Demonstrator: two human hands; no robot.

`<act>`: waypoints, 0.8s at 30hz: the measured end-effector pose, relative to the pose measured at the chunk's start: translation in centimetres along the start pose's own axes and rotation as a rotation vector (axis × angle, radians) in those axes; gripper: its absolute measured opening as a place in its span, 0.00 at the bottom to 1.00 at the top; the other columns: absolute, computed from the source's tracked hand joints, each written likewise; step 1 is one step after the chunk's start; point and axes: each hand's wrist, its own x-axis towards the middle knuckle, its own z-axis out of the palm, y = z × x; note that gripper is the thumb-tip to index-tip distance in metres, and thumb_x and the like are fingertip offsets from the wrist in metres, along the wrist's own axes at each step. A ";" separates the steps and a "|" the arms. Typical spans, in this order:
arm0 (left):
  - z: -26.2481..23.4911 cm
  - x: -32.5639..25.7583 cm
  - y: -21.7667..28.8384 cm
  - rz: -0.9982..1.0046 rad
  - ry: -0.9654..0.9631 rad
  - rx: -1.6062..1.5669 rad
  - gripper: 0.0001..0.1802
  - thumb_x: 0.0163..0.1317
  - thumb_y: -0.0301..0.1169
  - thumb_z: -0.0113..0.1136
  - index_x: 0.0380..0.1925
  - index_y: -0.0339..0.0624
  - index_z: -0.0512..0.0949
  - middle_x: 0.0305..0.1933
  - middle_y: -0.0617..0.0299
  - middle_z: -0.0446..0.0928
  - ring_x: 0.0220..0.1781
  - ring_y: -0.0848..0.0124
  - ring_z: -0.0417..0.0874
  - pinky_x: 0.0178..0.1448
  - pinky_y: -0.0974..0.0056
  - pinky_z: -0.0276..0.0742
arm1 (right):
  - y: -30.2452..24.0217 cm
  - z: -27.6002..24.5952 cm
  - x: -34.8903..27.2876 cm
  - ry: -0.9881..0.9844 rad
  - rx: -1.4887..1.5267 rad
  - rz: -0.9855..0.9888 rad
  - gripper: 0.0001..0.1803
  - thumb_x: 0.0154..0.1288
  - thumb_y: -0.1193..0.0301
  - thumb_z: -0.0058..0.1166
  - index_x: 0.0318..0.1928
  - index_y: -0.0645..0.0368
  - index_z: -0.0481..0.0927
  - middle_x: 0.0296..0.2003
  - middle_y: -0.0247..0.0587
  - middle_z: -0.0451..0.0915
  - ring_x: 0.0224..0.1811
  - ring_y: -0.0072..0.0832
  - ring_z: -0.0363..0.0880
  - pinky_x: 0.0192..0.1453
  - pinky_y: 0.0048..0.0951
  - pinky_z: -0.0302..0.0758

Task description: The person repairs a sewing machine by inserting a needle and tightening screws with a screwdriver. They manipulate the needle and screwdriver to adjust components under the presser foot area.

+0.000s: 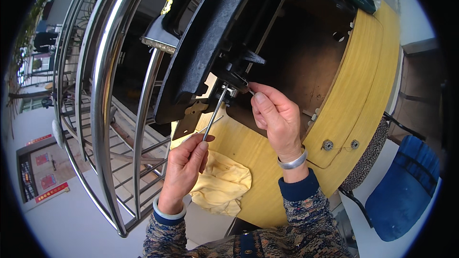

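A black cast-iron sewing machine [201, 52] is tipped back on its hinges over the opening of a yellow wooden table top [363, 67]. My left hand [184, 162] grips a thin metal screwdriver [214, 114], whose tip reaches a small metal part on the machine's underside [229, 88]. My right hand [272, 117] pinches a small part next to that same spot, thumb and forefinger closed at the machine's edge. A silver bangle sits on my right wrist, a pale one on my left.
A crumpled yellow cloth [222, 184] lies on the table below my left hand. A shiny steel railing [103, 91] curves down the left, with a street far below. A blue chair [406, 186] stands at the right beside a patterned cushion [370, 155].
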 end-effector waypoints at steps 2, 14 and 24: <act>0.1 -0.1 0.2 -0.007 0.006 0.016 0.13 0.75 0.27 0.50 0.51 0.29 0.78 0.22 0.72 0.67 0.21 0.84 0.64 0.25 0.75 0.60 | -0.1 0.0 0.1 -0.004 -0.005 0.009 0.15 0.76 0.71 0.49 0.56 0.67 0.79 0.27 0.25 0.72 0.25 0.09 0.63 0.27 0.13 0.62; 0.6 -0.2 0.3 -0.030 0.043 0.016 0.15 0.74 0.27 0.52 0.50 0.24 0.77 0.22 0.68 0.69 0.21 0.79 0.68 0.28 0.74 0.64 | -0.4 -0.3 0.5 0.006 -0.075 0.002 0.13 0.73 0.75 0.50 0.52 0.69 0.80 0.36 0.40 0.82 0.35 0.23 0.77 0.40 0.23 0.74; 1.0 0.0 0.0 -0.082 0.058 -0.113 0.13 0.75 0.27 0.51 0.47 0.25 0.78 0.22 0.68 0.68 0.23 0.79 0.65 0.30 0.74 0.61 | -0.1 -0.7 0.7 -0.001 -0.095 -0.066 0.12 0.72 0.76 0.51 0.50 0.70 0.80 0.36 0.45 0.82 0.36 0.29 0.80 0.40 0.26 0.75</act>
